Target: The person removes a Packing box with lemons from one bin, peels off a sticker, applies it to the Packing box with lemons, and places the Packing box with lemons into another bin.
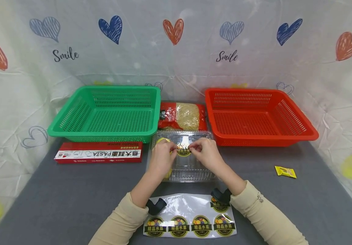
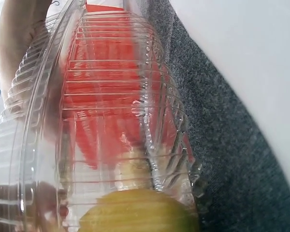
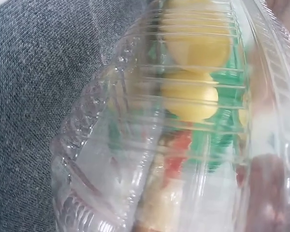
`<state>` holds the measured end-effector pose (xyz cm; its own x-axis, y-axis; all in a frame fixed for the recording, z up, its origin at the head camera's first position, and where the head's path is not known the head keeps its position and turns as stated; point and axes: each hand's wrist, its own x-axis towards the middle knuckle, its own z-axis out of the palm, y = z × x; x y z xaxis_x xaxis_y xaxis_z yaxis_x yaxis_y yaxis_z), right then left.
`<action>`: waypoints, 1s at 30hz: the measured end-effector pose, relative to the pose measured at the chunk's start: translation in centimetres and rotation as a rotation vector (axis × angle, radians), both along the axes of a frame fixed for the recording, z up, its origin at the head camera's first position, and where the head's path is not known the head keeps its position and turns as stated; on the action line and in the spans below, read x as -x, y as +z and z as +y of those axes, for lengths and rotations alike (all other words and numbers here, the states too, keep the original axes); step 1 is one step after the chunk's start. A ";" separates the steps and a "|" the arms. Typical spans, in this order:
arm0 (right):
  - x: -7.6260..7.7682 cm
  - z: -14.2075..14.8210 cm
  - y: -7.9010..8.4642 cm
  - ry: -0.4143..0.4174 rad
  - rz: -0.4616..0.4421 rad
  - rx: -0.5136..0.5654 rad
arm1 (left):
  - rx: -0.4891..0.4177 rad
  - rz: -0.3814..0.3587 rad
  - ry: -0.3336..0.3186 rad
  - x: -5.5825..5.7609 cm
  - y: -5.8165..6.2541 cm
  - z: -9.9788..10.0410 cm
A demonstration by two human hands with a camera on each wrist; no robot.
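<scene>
A round black and gold fruit sticker point(image 1: 183, 152) is pinched at its left edge by my left hand point(image 1: 161, 157) and at its right edge by my right hand point(image 1: 208, 154). Both hands are over the lid of a clear plastic clamshell box point(image 1: 191, 174). Whether the sticker touches the lid, I cannot tell. Inside the box, at its left side, lie yellow fruits point(image 3: 195, 43), partly hidden by the left hand in the head view. A yellow-green fruit point(image 2: 135, 212) also shows through the ribbed wall in the left wrist view.
A sheet of stickers point(image 1: 191, 206) lies in front of the box. Behind stand a green basket point(image 1: 102, 135) and a red basket point(image 1: 264, 140), with a red-ended bag point(image 1: 188, 115) between them. A pasta box point(image 1: 99, 152) lies left, a small yellow packet point(image 1: 285, 172) right.
</scene>
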<state>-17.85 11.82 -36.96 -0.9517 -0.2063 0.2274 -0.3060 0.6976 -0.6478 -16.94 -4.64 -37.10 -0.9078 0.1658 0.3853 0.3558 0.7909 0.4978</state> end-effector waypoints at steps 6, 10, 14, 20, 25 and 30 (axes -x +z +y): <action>0.0 0.1 0.1 0.010 0.003 0.031 | -0.001 0.050 0.002 -0.1 0.1 -0.1; -0.1 0.4 0.1 0.035 -0.003 0.052 | 0.020 0.051 0.003 -0.3 0.2 -0.2; -0.1 0.7 0.2 0.069 0.000 0.100 | 0.055 0.049 -0.006 -0.4 0.7 -0.3; -0.1 1.3 0.5 0.107 -0.058 0.252 | 0.072 0.031 -0.025 -0.7 1.0 -1.0; 0.0 2.0 0.6 0.165 -0.138 0.373 | 0.007 0.030 -0.034 -1.0 0.9 -1.4; -0.2 2.6 0.7 0.174 -0.157 0.427 | -0.107 0.035 -0.026 -1.2 0.9 -2.1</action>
<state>-17.64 14.42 -36.26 -0.9409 -0.2849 0.1830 -0.2704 0.3070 -0.9125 -15.71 -6.71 -36.20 -0.8894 0.1456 0.4334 0.3944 0.7238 0.5662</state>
